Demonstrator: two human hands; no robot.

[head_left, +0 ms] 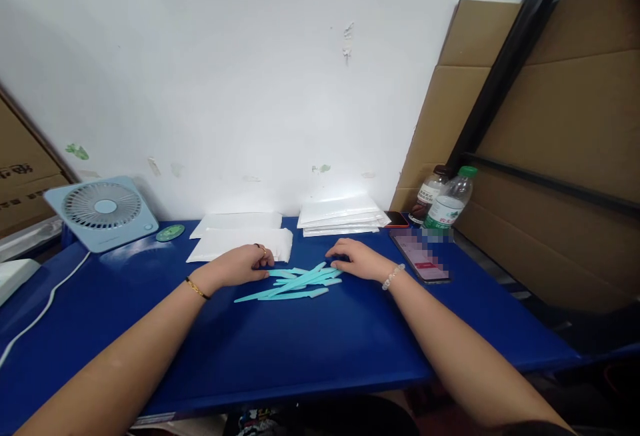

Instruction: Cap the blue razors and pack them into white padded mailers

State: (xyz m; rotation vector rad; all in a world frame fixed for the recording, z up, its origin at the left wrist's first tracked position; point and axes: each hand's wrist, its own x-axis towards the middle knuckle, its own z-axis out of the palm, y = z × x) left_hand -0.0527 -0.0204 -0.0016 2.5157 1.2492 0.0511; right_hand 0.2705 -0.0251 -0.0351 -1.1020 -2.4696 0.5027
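Note:
A loose pile of turquoise eyebrow razors [300, 279] lies crisscrossed on the blue table [280, 356]. At the pile's left end is my left hand [245, 266], its fingers bent and the thumb apart from them, the thumb tip by one razor's end. My right hand [359, 259] rests at the right end, thumb and forefinger apart, close to the razor tips. Neither hand visibly grips a razor. Just behind the left hand lie white padded envelopes [205, 246]. Another stack of white envelopes [345, 213] lies farther back, beyond the right hand.
A light blue fan [105, 213] stands at the left with a white cable [55, 289], beside a green disc [171, 233]. At the right are a phone [423, 259], a second phone [397, 219], a green-capped bottle [453, 199] and a dark-drink bottle [429, 193]. Cardboard [565, 123] borders the right side.

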